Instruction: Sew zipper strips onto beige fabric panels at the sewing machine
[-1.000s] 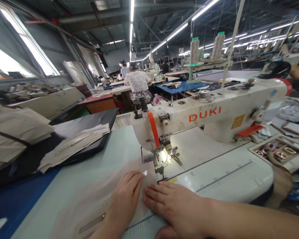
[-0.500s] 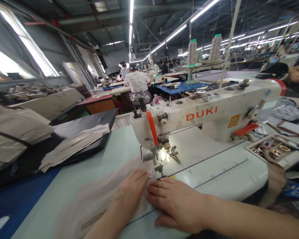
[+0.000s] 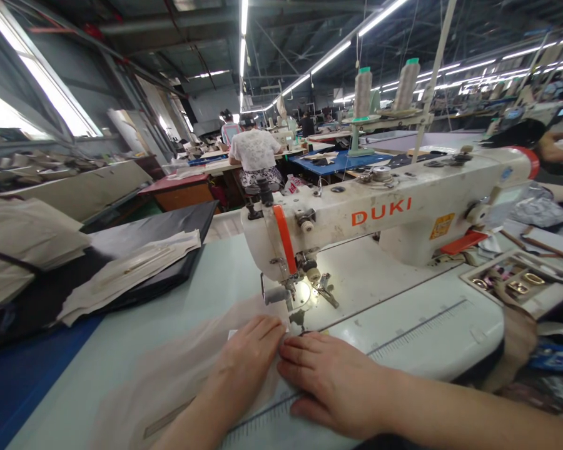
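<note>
A thin, pale piece of fabric (image 3: 201, 350) lies on the sewing machine's table, left of and in front of the needle area. My left hand (image 3: 251, 353) rests on it, fingers together and slightly bent, pressing down; its thumb is hidden. Beside it, my right hand (image 3: 326, 378) lies palm down at the fabric's right edge, thumb apart from the fingers. Just beyond both hands is the presser foot (image 3: 291, 289) of the white sewing machine (image 3: 328, 219). A small white patch (image 3: 232, 334) shows left of my left knuckles. A narrow strip-like outline (image 3: 169, 417) is near my left forearm.
Stacked pale fabric pieces (image 3: 136, 269) lie on black material at left. A tray of metal buckles (image 3: 518, 281) stands at right. A printed ruler (image 3: 422, 328) runs along the table's front. Thread cones (image 3: 363, 94) stand behind the machine. A person (image 3: 256, 153) sits farther back.
The view has shifted slightly. My left hand has moved a little closer to my right hand. The white patch at my left fingertips is no longer there; one shows left of the knuckles.
</note>
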A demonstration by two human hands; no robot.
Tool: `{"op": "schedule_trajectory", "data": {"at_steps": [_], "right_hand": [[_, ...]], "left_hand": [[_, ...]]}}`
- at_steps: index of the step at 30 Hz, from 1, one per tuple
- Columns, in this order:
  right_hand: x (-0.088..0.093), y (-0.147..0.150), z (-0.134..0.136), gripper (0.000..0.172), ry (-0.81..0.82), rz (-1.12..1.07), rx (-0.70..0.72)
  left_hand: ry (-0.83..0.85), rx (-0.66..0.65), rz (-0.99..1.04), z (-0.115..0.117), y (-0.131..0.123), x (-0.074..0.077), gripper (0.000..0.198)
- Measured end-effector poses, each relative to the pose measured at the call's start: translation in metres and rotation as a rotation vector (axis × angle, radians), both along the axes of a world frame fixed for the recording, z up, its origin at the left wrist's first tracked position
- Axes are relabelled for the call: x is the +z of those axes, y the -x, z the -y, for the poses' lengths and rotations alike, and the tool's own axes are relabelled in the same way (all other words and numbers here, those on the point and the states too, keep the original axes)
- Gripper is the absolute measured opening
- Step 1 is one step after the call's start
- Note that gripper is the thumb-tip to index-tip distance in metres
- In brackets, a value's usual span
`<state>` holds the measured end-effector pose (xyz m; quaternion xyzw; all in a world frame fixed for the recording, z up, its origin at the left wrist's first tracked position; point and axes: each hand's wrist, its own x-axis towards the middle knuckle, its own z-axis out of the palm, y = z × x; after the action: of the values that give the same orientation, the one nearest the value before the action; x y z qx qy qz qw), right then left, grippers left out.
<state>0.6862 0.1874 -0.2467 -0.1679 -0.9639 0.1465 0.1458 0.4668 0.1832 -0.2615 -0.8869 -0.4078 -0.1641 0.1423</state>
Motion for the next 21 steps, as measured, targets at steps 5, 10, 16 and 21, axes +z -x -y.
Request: {"op": "schedule_trajectory", "data": {"at_steps": [5, 10, 16, 21], "right_hand": [[-0.0015, 0.0004, -0.0005, 0.044, 0.004, -0.008, 0.007], [-0.0021, 0.0013, -0.0007, 0.045, -0.006, -0.009, 0.004], [-0.0028, 0.0002, -0.0008, 0.045, -0.009, -0.012, 0.01], [-0.0037, -0.0007, -0.0007, 0.046, 0.006, -0.017, 0.009]], "left_hand": [[0.014, 0.014, 0.023, -0.0002, -0.0021, -0.0032, 0.027], [-0.058, -0.02, 0.056, -0.0009, -0.0027, -0.0033, 0.028], [-0.072, -0.029, 0.07, -0.0017, -0.0026, -0.0037, 0.031], [-0.054, -0.008, 0.048, -0.0008, -0.0019, -0.0038, 0.033]]}}
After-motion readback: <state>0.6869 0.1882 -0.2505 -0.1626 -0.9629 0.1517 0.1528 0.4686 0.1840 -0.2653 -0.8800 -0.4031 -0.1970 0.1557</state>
